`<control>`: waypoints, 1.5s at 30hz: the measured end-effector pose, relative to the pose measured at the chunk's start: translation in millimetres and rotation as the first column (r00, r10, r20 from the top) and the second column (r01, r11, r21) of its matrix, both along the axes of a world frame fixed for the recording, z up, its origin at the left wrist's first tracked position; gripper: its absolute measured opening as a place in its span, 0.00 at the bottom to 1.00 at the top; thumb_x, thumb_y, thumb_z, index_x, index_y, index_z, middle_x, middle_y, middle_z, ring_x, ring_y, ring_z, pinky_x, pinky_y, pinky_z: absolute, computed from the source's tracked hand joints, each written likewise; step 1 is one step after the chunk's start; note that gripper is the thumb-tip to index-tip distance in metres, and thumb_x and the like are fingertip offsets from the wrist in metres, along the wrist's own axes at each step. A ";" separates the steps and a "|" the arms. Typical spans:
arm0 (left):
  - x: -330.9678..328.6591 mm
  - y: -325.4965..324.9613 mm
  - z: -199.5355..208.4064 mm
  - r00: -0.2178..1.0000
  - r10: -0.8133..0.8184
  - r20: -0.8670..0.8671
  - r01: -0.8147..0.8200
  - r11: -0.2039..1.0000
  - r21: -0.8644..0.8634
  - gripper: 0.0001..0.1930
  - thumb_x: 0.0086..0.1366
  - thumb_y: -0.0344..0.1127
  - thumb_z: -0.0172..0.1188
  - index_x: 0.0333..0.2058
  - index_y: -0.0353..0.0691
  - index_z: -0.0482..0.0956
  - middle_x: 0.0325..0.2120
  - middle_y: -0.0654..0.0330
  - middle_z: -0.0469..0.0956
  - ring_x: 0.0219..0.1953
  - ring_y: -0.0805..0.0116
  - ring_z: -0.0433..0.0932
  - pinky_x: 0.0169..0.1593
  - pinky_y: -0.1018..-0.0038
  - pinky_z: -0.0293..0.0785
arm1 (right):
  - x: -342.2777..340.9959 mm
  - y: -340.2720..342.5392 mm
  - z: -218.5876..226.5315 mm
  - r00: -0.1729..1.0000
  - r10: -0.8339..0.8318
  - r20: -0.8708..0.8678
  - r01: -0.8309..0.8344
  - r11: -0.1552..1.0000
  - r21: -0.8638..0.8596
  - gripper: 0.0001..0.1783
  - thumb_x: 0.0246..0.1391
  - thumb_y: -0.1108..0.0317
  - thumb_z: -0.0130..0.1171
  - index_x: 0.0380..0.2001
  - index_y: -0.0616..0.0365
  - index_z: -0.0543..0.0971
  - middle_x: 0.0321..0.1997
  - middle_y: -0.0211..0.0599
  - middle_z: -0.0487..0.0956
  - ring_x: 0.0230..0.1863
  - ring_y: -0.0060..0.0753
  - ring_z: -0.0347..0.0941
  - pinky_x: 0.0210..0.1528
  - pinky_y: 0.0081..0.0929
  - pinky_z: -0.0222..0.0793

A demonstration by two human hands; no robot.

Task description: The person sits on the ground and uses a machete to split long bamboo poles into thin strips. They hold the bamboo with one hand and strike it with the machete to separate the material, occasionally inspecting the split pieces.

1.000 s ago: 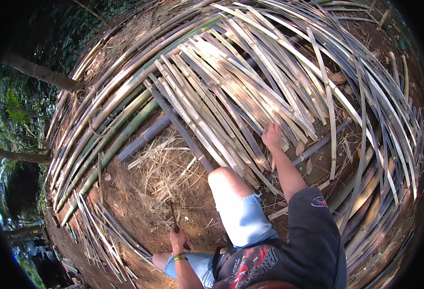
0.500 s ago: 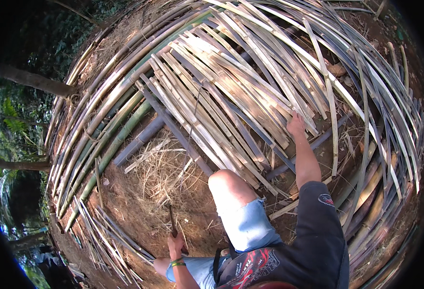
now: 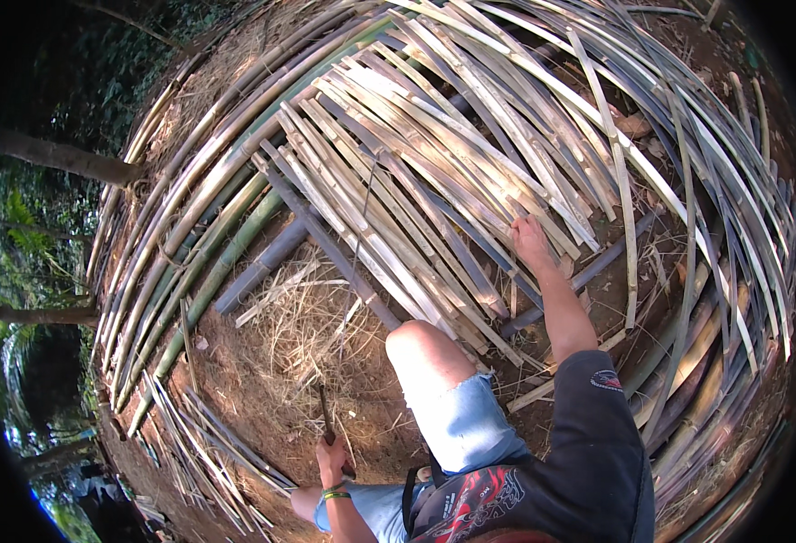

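Observation:
My left hand (image 3: 333, 460) is low in the view, closed round the handle of a long, narrow knife (image 3: 326, 412). Its dark blade points away over the dirt and shavings. Farther off, my right hand (image 3: 530, 239) reaches out to the near ends of a row of split bamboo strips (image 3: 443, 163). Its fingers are bent round one strip among the others; the fingertips are partly lost against the bamboo. The strips are pale and jointed, lying side by side across dark bamboo poles (image 3: 265, 265).
Long green and brown bamboo poles (image 3: 226, 258) curve along the left. A tangle of thin strips (image 3: 733, 208) lies at the right, and more strips (image 3: 203, 443) at lower left. Shavings (image 3: 294, 330) cover the ground before my bent knee (image 3: 425, 353). Tree trunks (image 3: 63, 156) stand at far left.
My right hand has moved a little left along the strip ends. My left hand and the knife have stayed nearly where they were.

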State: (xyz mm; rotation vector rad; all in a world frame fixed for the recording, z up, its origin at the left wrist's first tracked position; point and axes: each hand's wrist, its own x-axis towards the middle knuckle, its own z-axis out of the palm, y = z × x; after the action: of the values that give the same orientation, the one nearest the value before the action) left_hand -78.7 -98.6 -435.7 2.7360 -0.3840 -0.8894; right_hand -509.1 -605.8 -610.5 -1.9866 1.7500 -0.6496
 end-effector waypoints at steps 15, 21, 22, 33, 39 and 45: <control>-15.3 -12.6 10.0 0.998 0.062 0.000 -0.062 0.996 0.071 0.20 0.56 0.43 0.59 0.37 0.29 0.77 0.28 0.44 0.81 0.33 0.49 0.82 0.41 0.59 0.75 | 38.0 21.2 7.3 0.989 -0.102 -0.108 0.122 0.974 0.192 0.23 0.49 0.70 0.64 0.50 0.58 0.75 0.54 0.46 0.68 0.57 0.56 0.66 0.56 0.47 0.69; 6.5 3.4 -21.6 0.997 -0.022 0.068 0.018 0.998 0.059 0.20 0.55 0.44 0.59 0.37 0.29 0.77 0.28 0.44 0.81 0.33 0.50 0.82 0.41 0.60 0.76 | 33.3 18.1 0.2 0.992 -0.117 0.040 0.110 0.982 0.156 0.23 0.47 0.73 0.62 0.50 0.57 0.75 0.49 0.53 0.75 0.50 0.57 0.73 0.52 0.49 0.71; 2.2 -4.6 -16.2 0.998 -0.028 0.054 0.025 0.998 0.054 0.21 0.55 0.44 0.60 0.37 0.29 0.77 0.29 0.43 0.81 0.34 0.50 0.82 0.41 0.60 0.76 | 29.9 19.5 -0.5 0.988 -0.138 0.066 0.132 0.988 0.082 0.22 0.47 0.71 0.62 0.48 0.57 0.76 0.45 0.52 0.76 0.47 0.57 0.74 0.50 0.49 0.71; 8.3 6.8 -15.2 0.997 0.058 -0.059 -0.062 0.996 -0.060 0.14 0.61 0.38 0.60 0.37 0.31 0.75 0.17 0.57 0.74 0.16 0.66 0.75 0.20 0.68 0.70 | -41.7 101.1 78.6 0.773 -0.564 0.291 0.526 0.826 0.204 0.29 0.50 0.41 0.64 0.25 0.62 0.80 0.22 0.46 0.78 0.28 0.49 0.76 0.34 0.42 0.67; 25.5 34.5 -38.0 0.999 0.014 -0.039 -0.017 0.997 -0.080 0.14 0.61 0.38 0.59 0.36 0.30 0.74 0.17 0.56 0.75 0.16 0.65 0.75 0.20 0.68 0.71 | -127.1 134.6 103.2 0.718 -0.676 0.164 0.683 0.730 0.017 0.29 0.46 0.42 0.68 0.29 0.61 0.78 0.24 0.46 0.79 0.29 0.52 0.77 0.36 0.43 0.69; -0.5 3.9 -1.1 0.997 -0.005 -0.079 -0.003 0.995 -0.101 0.12 0.59 0.37 0.58 0.33 0.31 0.74 0.18 0.56 0.75 0.16 0.65 0.76 0.20 0.68 0.71 | -202.3 135.6 81.1 0.628 -0.776 -0.062 0.758 0.628 -0.178 0.26 0.45 0.51 0.70 0.39 0.59 0.76 0.30 0.49 0.80 0.36 0.56 0.78 0.42 0.49 0.71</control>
State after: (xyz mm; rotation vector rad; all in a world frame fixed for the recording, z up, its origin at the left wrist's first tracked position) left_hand -79.2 -94.7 -436.8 2.6000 -0.4043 -0.9485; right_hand -711.5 -470.2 -529.4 -1.2703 2.7297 -0.9222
